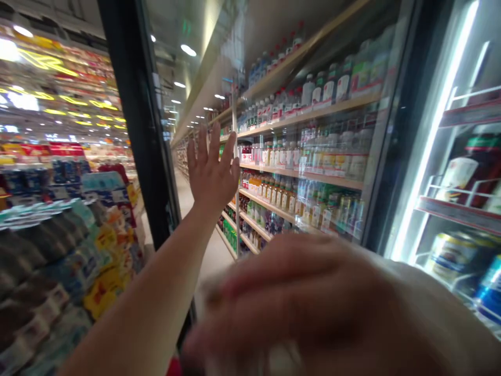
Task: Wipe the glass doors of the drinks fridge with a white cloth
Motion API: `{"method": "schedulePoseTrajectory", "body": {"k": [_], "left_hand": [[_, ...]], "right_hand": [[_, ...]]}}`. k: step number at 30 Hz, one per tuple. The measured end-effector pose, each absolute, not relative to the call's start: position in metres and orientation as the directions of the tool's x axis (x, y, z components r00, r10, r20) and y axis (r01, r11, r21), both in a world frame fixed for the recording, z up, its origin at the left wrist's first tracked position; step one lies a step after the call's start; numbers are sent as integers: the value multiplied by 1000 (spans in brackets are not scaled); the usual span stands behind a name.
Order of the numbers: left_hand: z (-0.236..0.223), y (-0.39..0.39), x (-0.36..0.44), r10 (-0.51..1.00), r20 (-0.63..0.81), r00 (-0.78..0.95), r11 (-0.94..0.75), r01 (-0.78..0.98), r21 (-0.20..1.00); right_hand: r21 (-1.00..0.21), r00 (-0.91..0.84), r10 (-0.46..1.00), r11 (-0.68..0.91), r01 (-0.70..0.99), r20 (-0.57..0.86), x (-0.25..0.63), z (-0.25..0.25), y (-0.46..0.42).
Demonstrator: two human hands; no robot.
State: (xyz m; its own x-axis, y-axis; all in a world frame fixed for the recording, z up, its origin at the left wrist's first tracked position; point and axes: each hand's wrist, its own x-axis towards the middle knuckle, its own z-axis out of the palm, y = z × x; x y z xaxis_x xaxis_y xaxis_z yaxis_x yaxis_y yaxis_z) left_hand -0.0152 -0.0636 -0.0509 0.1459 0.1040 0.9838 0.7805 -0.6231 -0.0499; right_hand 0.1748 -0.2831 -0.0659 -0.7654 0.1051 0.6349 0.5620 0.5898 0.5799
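Note:
My left hand (213, 172) is stretched out at arm's length with its fingers spread, its palm against or very near the glass door (274, 31) of a drinks cooler. Shelves of bottles show in or through that glass. Close to the camera at the bottom, my right hand (309, 292) is smeared by motion. Its fingers are curled, with a pale blurred thing just under and beside them that I cannot make out. The door's dark frame edge (135, 115) stands left of my left hand.
To the right is the lit cooler interior, with wire-fronted shelves (462, 211), cans (450, 256) and bottles. Stacked packs of drinks (43, 250) and yellow packages (107, 282) fill the left side. A pale aisle floor (213, 256) shows in or through the glass.

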Motion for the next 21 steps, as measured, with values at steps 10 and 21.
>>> {"method": "schedulePoseTrajectory", "body": {"k": [10, 21], "left_hand": [[-51, -62, -14, 88, 985, 148, -561, 825, -74], [-52, -50, -17, 99, 977, 187, -537, 837, -105]], "right_hand": [[400, -459, -5, 498, 769, 888, 221, -163, -86], [318, -361, 46, 377, 870, 932, 252, -97, -76]]}}
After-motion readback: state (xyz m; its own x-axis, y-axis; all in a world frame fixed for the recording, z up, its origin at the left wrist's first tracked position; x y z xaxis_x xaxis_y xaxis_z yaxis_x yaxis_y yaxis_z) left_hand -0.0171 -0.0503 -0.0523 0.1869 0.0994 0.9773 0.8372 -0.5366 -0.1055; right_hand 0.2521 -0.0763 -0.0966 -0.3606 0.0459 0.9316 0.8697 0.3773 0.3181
